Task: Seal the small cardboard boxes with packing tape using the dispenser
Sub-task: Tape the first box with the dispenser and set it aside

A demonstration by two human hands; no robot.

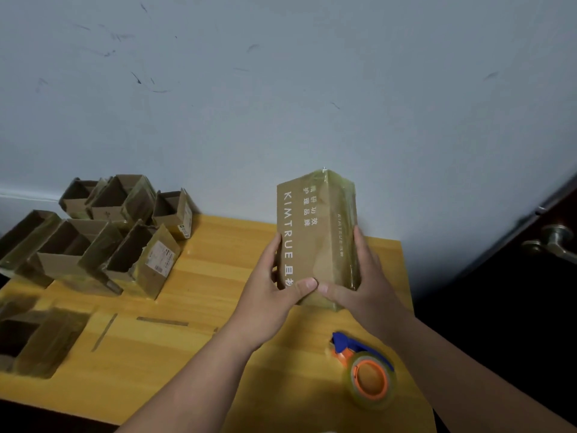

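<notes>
Box (315, 242), printed "KIMTRUE", brown card under glossy tape: stood on end at the right of the wooden table (193, 348), far end close to the grey wall (281, 89). Left hand (268, 292) grasps its left side, thumb laid across the near face; right hand (359, 276) grasps its right side, thumbs nearly touching. Both hands wrapped on the box, neither free.

Tape dispenser (362, 364), blue and orange with a clear roll: lying on the table near the person, right of centre, apart from both hands, close to the table's right edge.

Open boxes (103, 235), several, flaps up, clustered at the far left; one more (34, 342) at the near left, blurred. Judged to be awaiting sealing.

Tape scraps (162, 321), two strips, lying flat on the table between the box cluster and the hands.

Door handle (552, 242), far right, off the table.

Head view only; no second view supplied.

Risks, as judgement:
- box stands tall and narrow, so letting go with one hand may tip it
- glossy tape may let the thumbs slip
- dispenser sits by the edge under the right forearm; a careless sweep could knock it off
- loose end of tape may stick back on the roll
- scraps may catch a box set down on them
</notes>
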